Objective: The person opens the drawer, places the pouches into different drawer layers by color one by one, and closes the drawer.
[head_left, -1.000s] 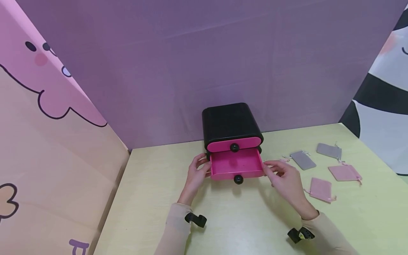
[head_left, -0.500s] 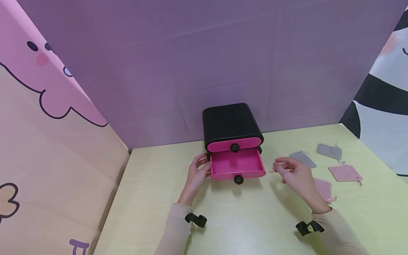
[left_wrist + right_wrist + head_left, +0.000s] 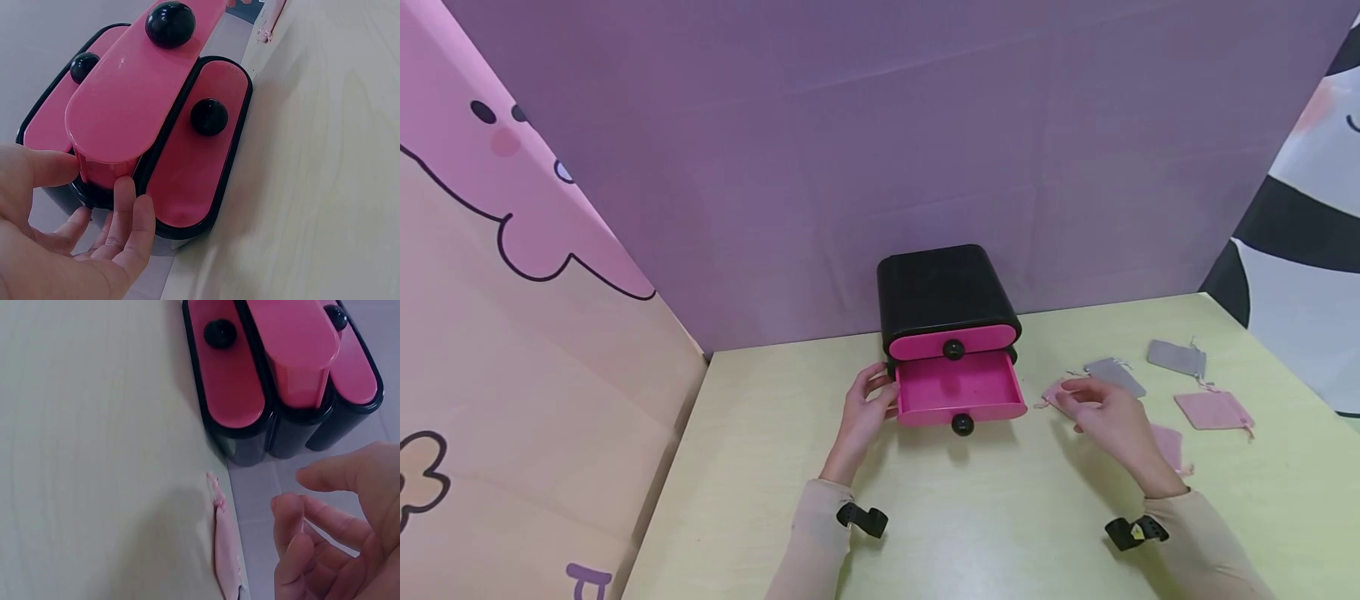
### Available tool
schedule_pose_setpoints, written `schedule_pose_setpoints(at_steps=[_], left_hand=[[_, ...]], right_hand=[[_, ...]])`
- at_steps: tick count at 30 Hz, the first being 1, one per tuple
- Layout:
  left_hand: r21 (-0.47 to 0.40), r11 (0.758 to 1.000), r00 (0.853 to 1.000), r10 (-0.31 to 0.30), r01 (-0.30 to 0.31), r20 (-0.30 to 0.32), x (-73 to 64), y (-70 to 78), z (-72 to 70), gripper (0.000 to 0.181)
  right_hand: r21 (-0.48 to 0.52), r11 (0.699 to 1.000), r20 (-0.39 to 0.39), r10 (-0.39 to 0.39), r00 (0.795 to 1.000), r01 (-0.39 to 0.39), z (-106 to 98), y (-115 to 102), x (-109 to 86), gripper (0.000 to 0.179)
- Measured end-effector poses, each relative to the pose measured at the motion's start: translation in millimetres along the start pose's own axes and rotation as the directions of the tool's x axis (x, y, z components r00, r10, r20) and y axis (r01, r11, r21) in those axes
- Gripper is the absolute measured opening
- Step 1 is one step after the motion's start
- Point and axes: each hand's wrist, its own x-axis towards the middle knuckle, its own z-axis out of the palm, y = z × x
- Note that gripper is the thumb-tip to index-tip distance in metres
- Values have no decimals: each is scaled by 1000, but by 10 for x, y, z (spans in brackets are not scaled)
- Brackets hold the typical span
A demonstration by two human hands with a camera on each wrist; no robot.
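A small black chest of drawers (image 3: 946, 287) with pink fronts and black knobs stands at the back of the table. Its pink middle drawer (image 3: 955, 382) is pulled out, with nothing lying in it. My left hand (image 3: 857, 417) holds that drawer by its left side, thumb and fingertips right behind the front panel (image 3: 134, 94) in the left wrist view. Off to the drawer's right, my right hand (image 3: 1112, 425) hovers with loosely curled fingers and a gap between thumb and forefinger (image 3: 289, 515). Nothing is in it. A pink drawstring pouch (image 3: 226, 550) lies close by, partly hidden in the head view.
Two grey pouches (image 3: 1177, 357) and two more pink pouches (image 3: 1214, 410) lie flat at the table's right, one of the pink ones partly covered by my right hand. A purple cloth wall (image 3: 820, 167) rises right behind the chest.
My right hand has left the drawer's right side and moved right, over the pouches, its fingers loosely curled. My left hand has stayed at the drawer, which has not moved.
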Motion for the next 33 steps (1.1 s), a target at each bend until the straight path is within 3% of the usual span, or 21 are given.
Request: schedule_pose_setpoints(at_steps=[17, 24, 33], left_hand=[[7, 1000, 1000, -18, 18, 3, 9, -15, -3, 53], [4, 1000, 1000, -20, 20, 3, 7, -9, -1, 53], [-13, 1000, 1000, -23, 23, 3, 17, -17, 0, 52]], right_hand=[[-181, 982, 64, 73, 995, -60, -80, 185, 38, 48], [-184, 977, 118, 129, 985, -106, -64, 261, 73, 45], [-205, 973, 125, 133, 983, -106, -58, 293, 107, 42]])
